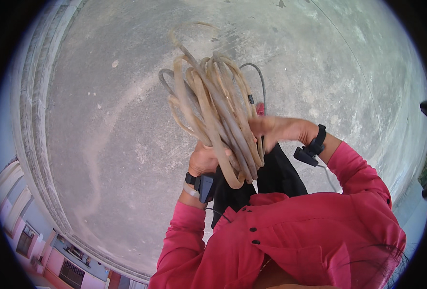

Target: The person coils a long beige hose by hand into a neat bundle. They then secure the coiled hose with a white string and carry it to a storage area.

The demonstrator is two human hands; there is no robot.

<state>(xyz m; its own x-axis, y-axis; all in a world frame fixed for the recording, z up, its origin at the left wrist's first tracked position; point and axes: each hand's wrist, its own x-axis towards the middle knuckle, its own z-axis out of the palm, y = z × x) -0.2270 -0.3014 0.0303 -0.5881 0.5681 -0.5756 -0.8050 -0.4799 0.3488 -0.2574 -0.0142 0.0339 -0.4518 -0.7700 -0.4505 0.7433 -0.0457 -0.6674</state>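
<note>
A coiled hose [213, 104], beige to grey and made up of several loops, is held up in front of my body. My left hand [206, 159] grips the lower left of the coil, with its fingers partly hidden behind the loops. At the coil's right side is my right hand [276, 130], blurred, its fingertips partly hidden by the hose, so its hold cannot be told. One loop of hose sticks out beyond the right side, and a thin blurred end curves above the coil. A dark band wraps one strand near the right hand.
Concrete ground [126, 108] spreads below and around me. Long concrete steps [36, 79] curve along the left edge. A building with barred windows [70, 273] stands at the lower left. A thin dark line crosses the ground at the upper right.
</note>
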